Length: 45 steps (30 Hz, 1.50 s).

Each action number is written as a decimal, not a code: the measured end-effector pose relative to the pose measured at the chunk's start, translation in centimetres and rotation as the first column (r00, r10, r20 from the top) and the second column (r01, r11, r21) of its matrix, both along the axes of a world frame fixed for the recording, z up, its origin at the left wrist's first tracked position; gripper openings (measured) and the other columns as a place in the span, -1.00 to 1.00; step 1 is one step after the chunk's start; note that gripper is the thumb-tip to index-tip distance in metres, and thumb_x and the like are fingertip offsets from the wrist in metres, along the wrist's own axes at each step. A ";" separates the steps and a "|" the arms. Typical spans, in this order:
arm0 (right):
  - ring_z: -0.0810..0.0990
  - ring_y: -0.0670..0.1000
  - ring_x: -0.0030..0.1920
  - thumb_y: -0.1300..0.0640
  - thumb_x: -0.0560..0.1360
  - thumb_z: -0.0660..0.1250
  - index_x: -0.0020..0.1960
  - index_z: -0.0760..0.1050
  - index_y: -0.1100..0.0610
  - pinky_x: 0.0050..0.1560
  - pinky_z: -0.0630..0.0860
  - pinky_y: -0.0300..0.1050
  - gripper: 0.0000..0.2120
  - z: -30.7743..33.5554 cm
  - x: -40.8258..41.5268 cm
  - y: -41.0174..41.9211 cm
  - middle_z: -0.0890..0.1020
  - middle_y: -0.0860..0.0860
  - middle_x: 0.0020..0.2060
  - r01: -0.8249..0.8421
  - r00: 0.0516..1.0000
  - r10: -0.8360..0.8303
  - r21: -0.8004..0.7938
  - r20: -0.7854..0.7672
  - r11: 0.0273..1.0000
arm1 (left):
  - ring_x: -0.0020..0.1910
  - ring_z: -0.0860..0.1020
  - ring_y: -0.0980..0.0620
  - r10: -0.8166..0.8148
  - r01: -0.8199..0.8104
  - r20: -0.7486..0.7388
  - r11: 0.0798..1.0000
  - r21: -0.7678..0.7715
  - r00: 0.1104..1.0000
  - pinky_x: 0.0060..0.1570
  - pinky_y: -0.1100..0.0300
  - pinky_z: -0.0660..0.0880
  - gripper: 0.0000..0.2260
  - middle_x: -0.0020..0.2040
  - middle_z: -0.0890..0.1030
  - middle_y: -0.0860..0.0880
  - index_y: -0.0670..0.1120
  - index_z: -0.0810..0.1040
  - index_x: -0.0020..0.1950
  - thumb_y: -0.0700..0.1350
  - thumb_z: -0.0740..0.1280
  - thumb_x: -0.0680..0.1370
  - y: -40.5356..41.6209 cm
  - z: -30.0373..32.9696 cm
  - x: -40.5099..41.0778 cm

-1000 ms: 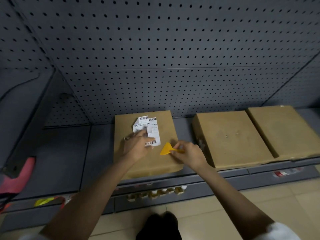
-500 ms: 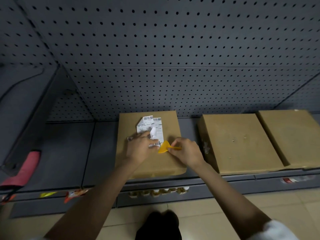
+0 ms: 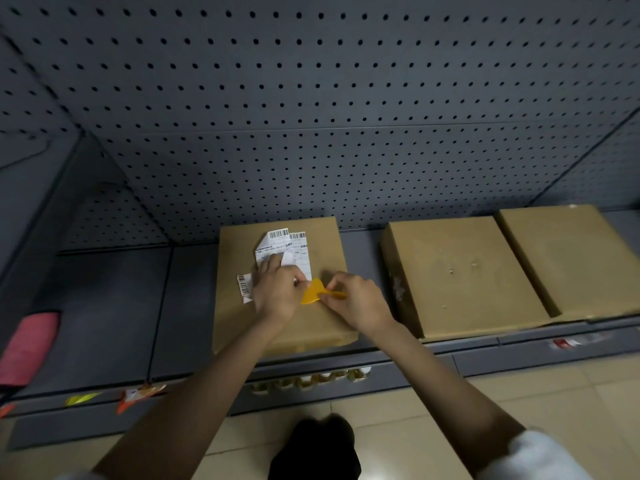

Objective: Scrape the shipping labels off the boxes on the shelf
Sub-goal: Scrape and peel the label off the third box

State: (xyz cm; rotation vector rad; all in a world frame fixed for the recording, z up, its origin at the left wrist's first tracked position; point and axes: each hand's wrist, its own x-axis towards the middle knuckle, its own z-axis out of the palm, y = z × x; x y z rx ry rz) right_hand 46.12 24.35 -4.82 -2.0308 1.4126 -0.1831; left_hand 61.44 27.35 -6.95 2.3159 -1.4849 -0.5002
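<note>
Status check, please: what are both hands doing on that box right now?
Left hand grips the half-peeled shipping label on the left box. Right hand pinches the yellow scraper at the label's edge. Nothing blocking.

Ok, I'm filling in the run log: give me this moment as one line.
left hand: holds label | right hand: holds scraper | box: label partly lifted | status: scraping unfinished

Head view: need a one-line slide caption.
Left hand peels the shipping label off the leftmost box while the right hand holds a yellow scraper at its edge.
</note>
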 end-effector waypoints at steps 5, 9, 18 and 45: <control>0.62 0.05 -0.05 -0.04 0.45 0.39 -0.07 0.55 0.05 -0.02 0.49 -0.08 -0.83 0.1 -0.4 0.0 0.68 0.00 -0.11 -0.030 0.999 0.030 0.006 0.044 1.000 | 0.25 0.39 -0.11 -0.011 0.011 0.019 0.999 0.031 1.000 0.22 0.00 0.36 -0.88 0.12 0.49 -0.07 -0.01 0.64 -0.14 0.00 0.36 0.47 -0.1 0.1 0.1; 0.62 0.03 -0.06 -0.02 0.45 0.39 -0.07 0.57 0.07 -0.01 0.50 -0.07 -0.83 0.5 -0.7 0.0 0.68 0.00 -0.12 -0.031 0.998 0.030 0.005 0.050 1.000 | 0.24 0.40 -0.08 0.008 -0.008 -0.016 0.999 0.039 1.000 0.21 -0.02 0.37 -0.91 0.10 0.49 -0.06 -0.02 0.63 -0.15 -0.05 0.35 0.48 -0.3 0.5 0.3; 0.60 -0.01 -0.07 -0.02 0.44 0.40 -0.07 0.58 0.09 -0.15 0.39 -0.19 -0.81 0.9 -2.1 -0.3 0.68 0.02 -0.10 0.041 0.999 -0.042 0.057 0.006 0.998 | 0.25 0.41 -0.03 0.000 0.000 -0.005 0.999 0.041 1.000 0.10 0.03 0.39 -0.90 0.11 0.50 -0.03 0.00 0.64 -0.13 -0.03 0.35 0.49 -0.3 0.4 0.7; 0.62 0.05 0.03 -0.02 0.44 0.38 -0.04 0.63 0.05 -0.01 0.48 -0.13 -0.82 0.5 1.1 -0.4 0.69 0.04 -0.03 0.017 1.000 -0.016 0.037 -0.024 0.999 | 0.30 0.45 -0.07 0.011 -0.013 -0.137 1.000 -0.009 0.990 0.03 0.08 0.43 -0.92 0.34 0.47 -0.03 0.05 0.54 -0.19 -0.04 0.33 0.51 0.1 -1.2 1.6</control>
